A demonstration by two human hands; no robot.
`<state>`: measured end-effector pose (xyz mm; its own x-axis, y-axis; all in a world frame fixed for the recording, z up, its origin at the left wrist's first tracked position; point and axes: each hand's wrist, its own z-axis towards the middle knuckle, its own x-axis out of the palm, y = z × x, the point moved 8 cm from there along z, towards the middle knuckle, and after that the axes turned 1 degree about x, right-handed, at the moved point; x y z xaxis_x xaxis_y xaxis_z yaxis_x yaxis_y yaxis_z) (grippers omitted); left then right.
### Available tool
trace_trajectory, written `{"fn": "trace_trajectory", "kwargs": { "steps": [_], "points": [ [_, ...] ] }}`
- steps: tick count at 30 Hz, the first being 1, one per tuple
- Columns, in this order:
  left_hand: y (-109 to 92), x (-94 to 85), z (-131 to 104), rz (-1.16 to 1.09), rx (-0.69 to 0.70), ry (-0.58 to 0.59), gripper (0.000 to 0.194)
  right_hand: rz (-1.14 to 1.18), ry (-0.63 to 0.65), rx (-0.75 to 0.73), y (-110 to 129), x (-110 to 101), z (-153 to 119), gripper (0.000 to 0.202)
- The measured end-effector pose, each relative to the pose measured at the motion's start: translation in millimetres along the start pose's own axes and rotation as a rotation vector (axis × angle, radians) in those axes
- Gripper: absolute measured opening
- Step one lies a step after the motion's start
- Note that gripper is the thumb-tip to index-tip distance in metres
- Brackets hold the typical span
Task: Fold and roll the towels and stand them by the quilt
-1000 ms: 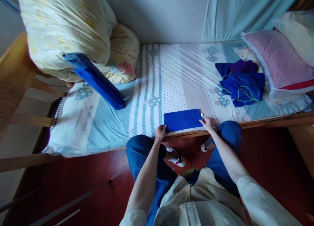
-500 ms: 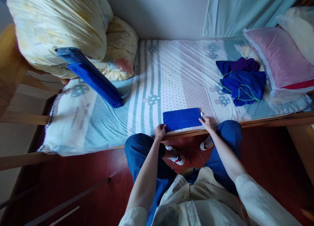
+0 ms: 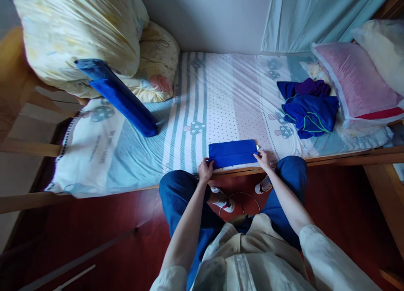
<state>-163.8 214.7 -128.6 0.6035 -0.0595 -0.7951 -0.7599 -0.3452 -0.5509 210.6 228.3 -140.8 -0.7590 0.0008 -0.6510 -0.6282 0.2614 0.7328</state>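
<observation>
A blue cloth, folded into a flat rectangle with a crease along its length, lies at the front edge of the bed. My left hand pinches its near left corner between thumb and fingers. At the right end, my right hand pinches the cloth's edge just below a small white tag. Farther right on the bed lies a crumpled heap of blue clothing with green piping, and a purple cloth is bunched behind it.
A long blue bundle leans against a stuffed yellow bedding bag at the left. Pink pillows rest at the right end. The patterned bedsheet covers the bed, whose wooden rail runs along the front. My knees are against it.
Both hands keep their hold on the folded blue cloth, which stays in place. The view has shifted slightly.
</observation>
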Motion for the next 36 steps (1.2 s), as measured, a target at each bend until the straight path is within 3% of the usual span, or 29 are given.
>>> {"fn": "trace_trajectory", "kwargs": {
  "steps": [3,5,9,12,16,21,26,31,36],
  "points": [
    [-21,-11.6,-11,0.08,0.234,-0.079,0.044,-0.14,-0.113,-0.13,26,-15,-15,0.04],
    [-34,-11.2,-21,0.14,0.395,-0.053,0.05,-0.247,-0.121,-0.267,50,-17,-27,0.043],
    [-43,6.2,-36,0.265,0.594,0.102,0.058,-0.443,0.11,-0.52,85,3,-51,0.046],
    [-39,19.8,-38,0.379,0.626,0.172,0.061,-0.573,0.248,-0.6,87,17,-60,0.051],
    [-35,29.4,-32,0.484,0.641,0.207,0.066,-0.702,0.29,-0.603,75,23,-54,0.067],
    [-38,27.6,-25,0.47,0.657,0.214,0.069,-0.75,0.294,-0.563,62,24,-40,0.074],
    [-42,22.3,-21,0.411,0.628,0.276,0.065,-0.617,0.28,-0.485,59,16,-30,0.071],
    [-42,14.1,-22,0.379,0.613,0.377,0.066,-0.459,0.4,-0.46,59,8,-31,0.068],
    [-28,-2.5,-19,0.253,0.45,0.426,0.06,-0.284,0.409,-0.23,42,-11,-25,0.051]
  ]
}}
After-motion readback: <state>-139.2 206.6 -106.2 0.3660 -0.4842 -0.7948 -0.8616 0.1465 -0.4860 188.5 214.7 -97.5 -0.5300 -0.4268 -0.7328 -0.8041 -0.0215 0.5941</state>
